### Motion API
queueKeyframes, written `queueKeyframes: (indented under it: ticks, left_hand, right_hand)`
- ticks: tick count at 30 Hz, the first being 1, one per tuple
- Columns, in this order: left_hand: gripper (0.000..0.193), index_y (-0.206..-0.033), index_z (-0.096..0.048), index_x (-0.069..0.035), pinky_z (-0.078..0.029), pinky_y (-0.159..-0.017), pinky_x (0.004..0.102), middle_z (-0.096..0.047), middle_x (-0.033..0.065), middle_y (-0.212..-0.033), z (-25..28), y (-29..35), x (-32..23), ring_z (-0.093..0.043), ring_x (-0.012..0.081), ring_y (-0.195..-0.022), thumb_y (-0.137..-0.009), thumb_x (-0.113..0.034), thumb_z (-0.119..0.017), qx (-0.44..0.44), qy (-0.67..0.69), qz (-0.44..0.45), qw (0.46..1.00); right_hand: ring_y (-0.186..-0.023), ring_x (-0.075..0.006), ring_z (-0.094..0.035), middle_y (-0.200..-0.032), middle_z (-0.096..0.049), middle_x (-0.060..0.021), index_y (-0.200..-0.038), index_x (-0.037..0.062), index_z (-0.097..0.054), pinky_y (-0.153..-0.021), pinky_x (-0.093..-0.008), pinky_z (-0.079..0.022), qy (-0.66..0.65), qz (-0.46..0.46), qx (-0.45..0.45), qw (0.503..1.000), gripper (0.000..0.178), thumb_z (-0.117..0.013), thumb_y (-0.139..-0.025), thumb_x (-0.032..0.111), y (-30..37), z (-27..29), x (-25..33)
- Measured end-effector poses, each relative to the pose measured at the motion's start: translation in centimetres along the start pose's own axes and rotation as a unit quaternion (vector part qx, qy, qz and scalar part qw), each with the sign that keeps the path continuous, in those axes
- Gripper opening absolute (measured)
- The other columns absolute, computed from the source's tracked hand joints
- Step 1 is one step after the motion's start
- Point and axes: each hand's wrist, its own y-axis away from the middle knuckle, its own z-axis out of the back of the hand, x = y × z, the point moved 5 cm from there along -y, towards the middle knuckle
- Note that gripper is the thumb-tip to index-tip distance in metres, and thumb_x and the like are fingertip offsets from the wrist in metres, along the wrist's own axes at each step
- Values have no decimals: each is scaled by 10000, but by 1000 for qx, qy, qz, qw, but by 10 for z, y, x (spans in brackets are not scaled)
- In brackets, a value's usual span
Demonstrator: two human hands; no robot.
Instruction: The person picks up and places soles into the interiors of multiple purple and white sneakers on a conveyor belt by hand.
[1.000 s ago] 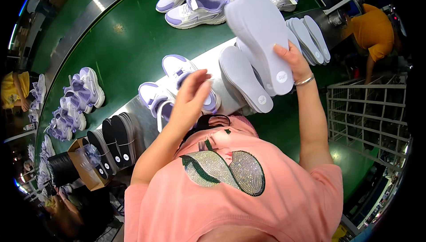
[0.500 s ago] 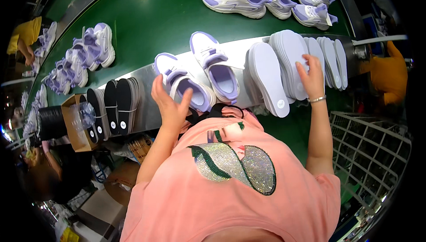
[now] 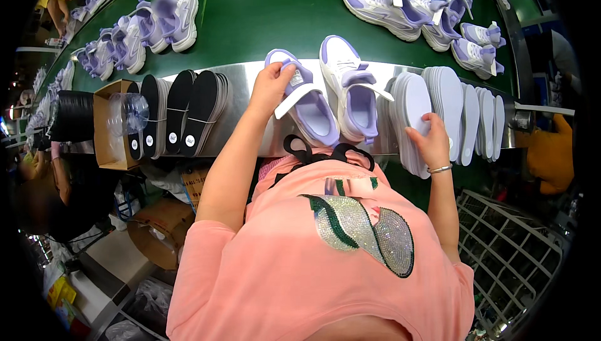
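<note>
Left hand (image 3: 275, 88) pinches shoe (image 3: 318, 114) by tongue (image 3: 298, 77), body just right. Right hand (image 3: 433, 143) touches white insoles (image 3: 412, 98); can't tell if gripping.

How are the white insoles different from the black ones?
The white insoles lie on the person's right, the black insoles on the left. Thin bands cross some black insoles; none shows on the white insoles. The right hand is at the white insoles; neither hand is at the black insoles. Both lie stacked.

Surface (image 3: 241, 87) is faced with pretty shiny metal, white insoles (image 3: 413, 100) are finished smooth n' matt, box (image 3: 102, 129) is made of plain cardboard.
</note>
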Motion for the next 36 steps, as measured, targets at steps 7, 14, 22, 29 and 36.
queueKeyframes:
  ticks: [7,14,22,29,36]
  left_hand:
    - [271,-1003,-563,0,-457,-703,257,-616,78,-891,-6,9,-1,-579,138,-805,-785,-160,-581,26,-186,-4,982]
    - [252,-983,-572,7,-453,-721,270,-624,99,-891,-5,2,8,-587,160,-816,-782,-145,-572,11,-204,-69,976]
    - [292,-941,-566,22,-443,-745,362,-606,192,-869,-2,-3,15,-577,332,-833,-755,-202,-585,-10,-180,-78,981]
    - [573,-1051,-511,54,-436,-805,333,-527,204,-1039,-8,-13,35,-535,291,-943,-607,-246,-718,88,-189,-48,977]
    - [567,-1067,-498,42,-459,-753,271,-583,107,-955,-9,-2,21,-562,161,-862,-578,-111,-742,74,-193,-57,977]
  right_hand:
    - [-805,-286,-540,-1015,-507,-130,-726,27,-534,-670,-337,-446,-60,252,-40,965,155,-627,-665,135,29,41,100]
    - [-679,-236,-556,-933,-525,-123,-713,38,-568,-585,-316,-483,215,427,130,869,87,-548,-669,111,28,-84,196]
    - [-724,-258,-543,-876,-516,-137,-742,43,-524,-600,-340,-450,191,352,56,914,177,-583,-698,204,38,-78,190]
    - [-704,-243,-555,-706,-555,-85,-715,61,-560,-572,-349,-446,245,402,76,879,123,-566,-681,180,40,-67,198]
    - [-734,-268,-584,-762,-598,-124,-774,55,-590,-557,-366,-483,200,404,163,878,126,-532,-695,134,13,-132,206]
